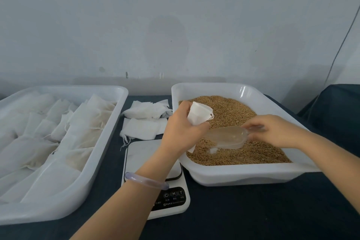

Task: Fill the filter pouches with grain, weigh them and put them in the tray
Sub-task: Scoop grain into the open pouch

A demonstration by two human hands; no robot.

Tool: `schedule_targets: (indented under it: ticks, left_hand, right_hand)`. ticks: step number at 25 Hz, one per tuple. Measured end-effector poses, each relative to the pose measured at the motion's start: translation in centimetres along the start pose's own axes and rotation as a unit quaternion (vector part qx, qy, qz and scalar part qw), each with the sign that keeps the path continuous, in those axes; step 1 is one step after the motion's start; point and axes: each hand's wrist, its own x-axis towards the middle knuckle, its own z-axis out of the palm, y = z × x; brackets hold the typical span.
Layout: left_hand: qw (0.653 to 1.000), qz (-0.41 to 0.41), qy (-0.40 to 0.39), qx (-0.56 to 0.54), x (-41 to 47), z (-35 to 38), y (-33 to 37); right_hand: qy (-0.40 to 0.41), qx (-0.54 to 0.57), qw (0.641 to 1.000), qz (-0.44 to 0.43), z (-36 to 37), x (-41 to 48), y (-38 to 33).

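Both hands work over the grain tub [241, 91]: the left hand [182, 130] is clamped on an open pouch [197, 115], and the right hand [276, 130] pinches the handle of a clear scoop [226, 138] lying on the grain [233, 111]. Filling is the step in hand; next, I think, the scoop must lift grain and tip it into the pouch mouth, before the scale [144, 154] and the tray [101, 142].

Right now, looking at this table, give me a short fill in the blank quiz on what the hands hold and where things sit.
1. The left hand holds an open white ____ over the grain tray.
2. The right hand grips the handle of a clear plastic ____.
3. The scale stands ____ the two trays.
4. The filled pouches lie in the tray on the ____.

Missing words: pouch; scoop; between; left
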Motion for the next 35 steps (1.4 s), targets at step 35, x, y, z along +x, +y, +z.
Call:
schedule_targets:
  ticks: [35]
  left_hand:
    - [0.999, -0.025, -0.034, 0.027, -0.1, 0.1, -0.1]
  right_hand:
    - [0.199, -0.177, 0.952, -0.151, -10.2, -2.4, -4.7]
